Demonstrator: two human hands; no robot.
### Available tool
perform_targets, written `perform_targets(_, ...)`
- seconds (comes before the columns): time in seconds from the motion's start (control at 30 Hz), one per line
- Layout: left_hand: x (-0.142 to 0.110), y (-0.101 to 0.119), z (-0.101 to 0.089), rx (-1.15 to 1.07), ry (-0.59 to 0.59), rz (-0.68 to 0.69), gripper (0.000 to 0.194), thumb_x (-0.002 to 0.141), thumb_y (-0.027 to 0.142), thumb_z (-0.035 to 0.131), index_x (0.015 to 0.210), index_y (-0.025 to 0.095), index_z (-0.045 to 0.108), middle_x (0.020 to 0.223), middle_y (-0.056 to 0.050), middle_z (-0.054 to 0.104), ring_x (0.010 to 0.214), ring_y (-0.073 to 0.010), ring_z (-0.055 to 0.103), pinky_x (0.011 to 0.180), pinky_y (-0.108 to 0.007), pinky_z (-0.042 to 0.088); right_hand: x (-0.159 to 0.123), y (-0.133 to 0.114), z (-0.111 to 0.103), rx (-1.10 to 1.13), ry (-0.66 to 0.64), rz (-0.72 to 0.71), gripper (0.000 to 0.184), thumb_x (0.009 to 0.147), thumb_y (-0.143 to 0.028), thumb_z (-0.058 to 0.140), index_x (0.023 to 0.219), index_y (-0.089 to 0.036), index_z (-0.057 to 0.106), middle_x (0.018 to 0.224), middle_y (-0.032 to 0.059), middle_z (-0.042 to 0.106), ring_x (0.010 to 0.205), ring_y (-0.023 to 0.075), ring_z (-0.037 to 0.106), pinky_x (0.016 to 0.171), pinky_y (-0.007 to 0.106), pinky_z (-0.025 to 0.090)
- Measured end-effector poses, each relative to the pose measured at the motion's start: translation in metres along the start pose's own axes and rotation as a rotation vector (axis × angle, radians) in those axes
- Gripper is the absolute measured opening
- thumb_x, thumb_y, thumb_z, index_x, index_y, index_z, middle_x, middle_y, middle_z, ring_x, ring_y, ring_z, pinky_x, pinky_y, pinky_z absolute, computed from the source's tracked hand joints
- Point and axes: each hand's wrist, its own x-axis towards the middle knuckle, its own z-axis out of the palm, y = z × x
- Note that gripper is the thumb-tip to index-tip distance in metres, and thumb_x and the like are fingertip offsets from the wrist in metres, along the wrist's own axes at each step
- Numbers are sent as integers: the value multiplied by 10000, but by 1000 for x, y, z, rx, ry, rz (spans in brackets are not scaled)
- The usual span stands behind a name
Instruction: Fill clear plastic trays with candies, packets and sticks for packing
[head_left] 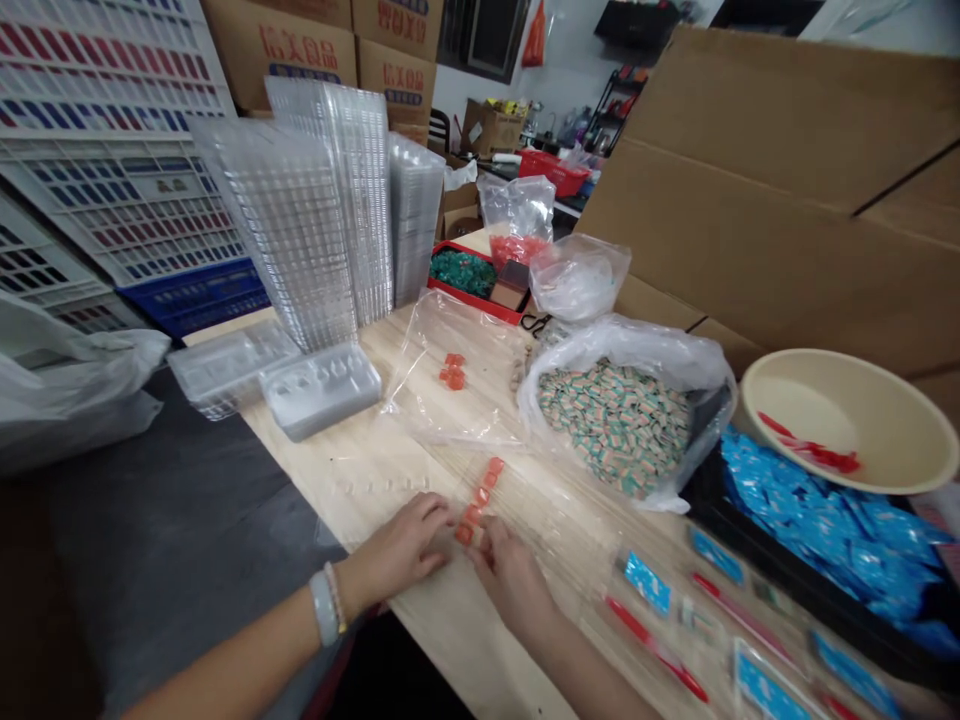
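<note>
Both my hands rest on a clear plastic compartment tray [555, 520] lying on the wooden table. My left hand [409, 548] lies with its fingers curled against the tray's near end, touching a row of small orange-red candies [480, 498] set in the tray. My right hand [510, 570] pinches at the nearest orange candy of that row. A few more orange candies [453, 371] lie on a clear plastic bag [457, 375] further back.
Stacks of clear trays [322, 215] stand at the back left, two more lie flat [319, 388]. A bag of green-striped sweets [619, 420], blue packets [825, 520], a beige bowl [847, 415], a red tray [480, 280] and large cardboard sheets [787, 180] fill the right.
</note>
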Motion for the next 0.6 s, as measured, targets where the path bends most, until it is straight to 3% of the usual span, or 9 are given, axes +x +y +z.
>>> perform_targets(0.1,-10,-2,4,133,99,-2,298,733,171,527,1026,222,500,1140,-62,466,1091,-210,387,943,-396,318,-4,1,4,-74,76,-20,155,814,-188,423,932,-163,522,777,61,595,676,172,578,584,252,427)
perform_targets(0.2,-13,-10,12,238,183,-86,364,734,248,543,1092,226,479,1184,-75,457,1137,-250,357,958,-455,296,1,-6,10,-201,67,-11,120,797,-200,460,863,-159,552,813,87,599,708,205,581,594,279,422)
perform_targets(0.37,-2,-21,17,177,237,-145,556,693,277,574,1210,206,379,1229,-98,417,1163,-266,331,979,-474,270,-1,-3,17,-142,86,32,71,778,-211,499,833,-178,529,760,52,604,676,188,578,572,258,404)
perform_targets(0.5,18,-26,-4,34,268,-139,536,651,242,593,1162,218,432,1204,-90,433,1132,-246,370,954,-430,318,-7,11,6,-27,33,15,45,759,-224,520,786,-192,503,627,-3,583,575,154,555,506,224,371)
perform_targets(0.6,56,-34,-37,-26,368,-180,340,723,239,516,1058,182,511,1063,-82,528,1004,-201,476,884,-361,381,20,17,-18,-13,77,-65,152,780,-258,485,910,-185,513,651,6,581,570,146,543,511,222,374)
